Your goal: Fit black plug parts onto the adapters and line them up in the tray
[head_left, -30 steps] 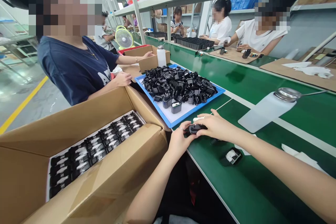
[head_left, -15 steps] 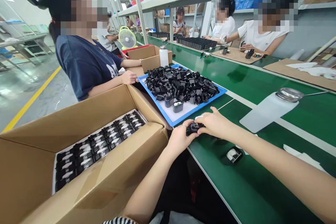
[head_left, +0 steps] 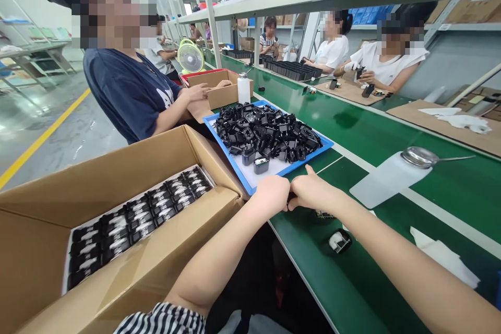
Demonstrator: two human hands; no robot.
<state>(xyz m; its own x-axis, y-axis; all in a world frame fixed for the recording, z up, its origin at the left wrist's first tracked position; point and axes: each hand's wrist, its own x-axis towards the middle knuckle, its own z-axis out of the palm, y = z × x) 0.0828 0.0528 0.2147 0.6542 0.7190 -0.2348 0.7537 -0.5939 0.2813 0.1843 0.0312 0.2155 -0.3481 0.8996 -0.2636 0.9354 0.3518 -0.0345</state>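
Note:
My left hand (head_left: 273, 194) and my right hand (head_left: 313, 191) meet knuckle to knuckle at the near edge of the green bench (head_left: 391, 282), just before the blue tray (head_left: 250, 182). Both are closed around a small black part that is almost wholly hidden between them. The tray carries a heap of black plug adapters (head_left: 270, 133), with two loose adapters (head_left: 255, 160) on its near end. Another adapter (head_left: 337, 241) with a white face lies on the bench beside my right forearm. An open cardboard box (head_left: 164, 266) at my left holds neat rows of black adapters (head_left: 133, 219).
A person in a dark blue shirt (head_left: 129, 88) stands beyond the box at a smaller carton (head_left: 219, 88). A translucent dispenser bottle (head_left: 391, 177) and white cloths (head_left: 442, 255) lie at the right. Other workers sit across the belt; a fan (head_left: 190, 56) stands behind.
My hands have drawn together over the black part, which showed between my fingers earlier and is now nearly covered. The person in blue has moved both hands to the small carton.

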